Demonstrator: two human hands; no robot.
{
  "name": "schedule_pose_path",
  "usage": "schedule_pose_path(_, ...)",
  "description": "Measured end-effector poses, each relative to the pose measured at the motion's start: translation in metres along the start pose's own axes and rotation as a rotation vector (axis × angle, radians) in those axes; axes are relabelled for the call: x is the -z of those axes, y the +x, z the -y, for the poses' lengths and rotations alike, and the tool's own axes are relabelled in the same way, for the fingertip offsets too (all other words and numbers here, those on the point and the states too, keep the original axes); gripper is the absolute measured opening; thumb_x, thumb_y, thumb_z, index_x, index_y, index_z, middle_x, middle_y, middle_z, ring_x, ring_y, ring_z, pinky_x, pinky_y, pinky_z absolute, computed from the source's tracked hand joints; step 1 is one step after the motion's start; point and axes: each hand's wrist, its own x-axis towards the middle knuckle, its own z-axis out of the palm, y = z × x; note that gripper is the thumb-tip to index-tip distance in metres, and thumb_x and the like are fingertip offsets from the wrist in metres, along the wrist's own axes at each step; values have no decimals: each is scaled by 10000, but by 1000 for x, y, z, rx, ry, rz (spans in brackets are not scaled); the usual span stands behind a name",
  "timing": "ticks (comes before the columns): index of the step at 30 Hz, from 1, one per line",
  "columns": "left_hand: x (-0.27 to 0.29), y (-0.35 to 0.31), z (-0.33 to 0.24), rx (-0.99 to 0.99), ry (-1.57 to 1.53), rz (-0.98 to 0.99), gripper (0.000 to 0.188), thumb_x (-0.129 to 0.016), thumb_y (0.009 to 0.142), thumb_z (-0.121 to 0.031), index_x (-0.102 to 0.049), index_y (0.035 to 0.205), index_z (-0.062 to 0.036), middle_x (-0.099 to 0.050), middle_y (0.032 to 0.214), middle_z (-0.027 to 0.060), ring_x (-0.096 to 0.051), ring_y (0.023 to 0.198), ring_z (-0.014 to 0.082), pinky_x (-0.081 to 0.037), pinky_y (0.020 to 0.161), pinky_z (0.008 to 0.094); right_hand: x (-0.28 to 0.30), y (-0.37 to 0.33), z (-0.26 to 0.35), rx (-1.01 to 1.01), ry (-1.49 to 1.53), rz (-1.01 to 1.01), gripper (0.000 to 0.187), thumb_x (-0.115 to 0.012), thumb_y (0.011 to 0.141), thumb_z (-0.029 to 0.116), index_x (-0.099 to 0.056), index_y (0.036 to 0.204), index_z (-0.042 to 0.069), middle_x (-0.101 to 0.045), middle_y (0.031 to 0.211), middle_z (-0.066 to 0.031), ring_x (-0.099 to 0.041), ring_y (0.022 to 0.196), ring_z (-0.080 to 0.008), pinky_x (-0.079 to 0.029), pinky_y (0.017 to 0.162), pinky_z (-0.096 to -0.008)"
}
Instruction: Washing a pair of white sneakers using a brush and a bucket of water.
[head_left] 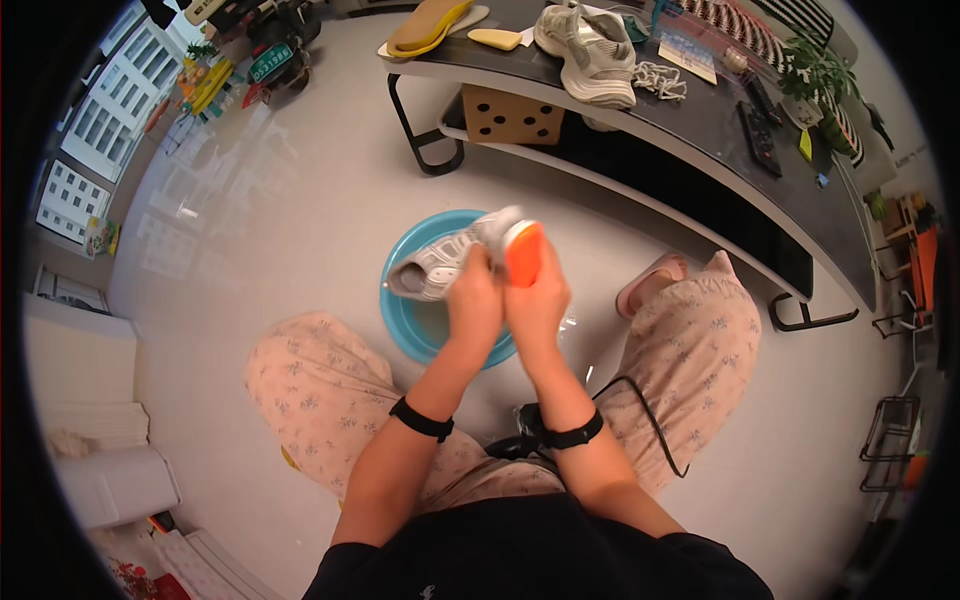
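Note:
Over a round blue basin [393, 312] on the floor, my left hand [474, 300] is closed around a pale grey-white sneaker [432, 272]. The sneaker lies tilted on its side, its opening toward the left. My right hand [540, 300] grips an orange-backed brush [524, 256] with a pale edge, held against the toe end of the sneaker. Motion blurs the brush and the toe, and the bristles are mostly hidden. Cloudy liquid [431, 318] shows in the basin below the hands.
A long low table [690, 130] spans the far right, carrying another sneaker [590, 55], white laces [660, 82], yellow insoles [430, 28] and a remote control [759, 138]. On its lower shelf sits a spotted cardboard box [513, 115]. My knees flank the basin; a black cable [655, 425] loops over my right leg.

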Motion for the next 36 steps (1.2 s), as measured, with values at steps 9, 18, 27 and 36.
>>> schedule_pose_path(9,-5,22,44,73,215,-41,236,-430,881,-185,-554,750,-33,-600,700,170,-581,640,353,-460,547,437,-3,-9,14,44,41,-21,439,-608,690,17,-540,1122,51,-591,1049,-158,-579,919,-341,-467,766,-363)
schedule_pose_path(18,-8,23,50,-67,539,8,207,-450,862,-165,-569,734,-53,-601,681,120,-597,604,312,-480,506,401,-5,-13,-5,-183,31,32,483,-619,682,40,-514,1153,60,-600,1009,-157,-589,880,-342,-467,760,-372)
schedule_pose_path(27,-8,9,29,-174,235,25,180,-491,828,-182,-530,721,-43,-596,712,137,-595,639,318,-474,537,407,1,-7,-7,-230,168,-37,438,-611,683,24,-514,1110,24,-627,868,-160,-623,781,-304,-474,696,-359)
schedule_pose_path(36,-10,0,5,-152,121,54,218,-484,839,-169,-551,682,-33,-579,660,148,-573,608,324,-460,551,419,3,-6,-10,-285,109,-52,456,-618,682,32,-506,1123,6,-616,861,-177,-619,801,-292,-466,712,-342)
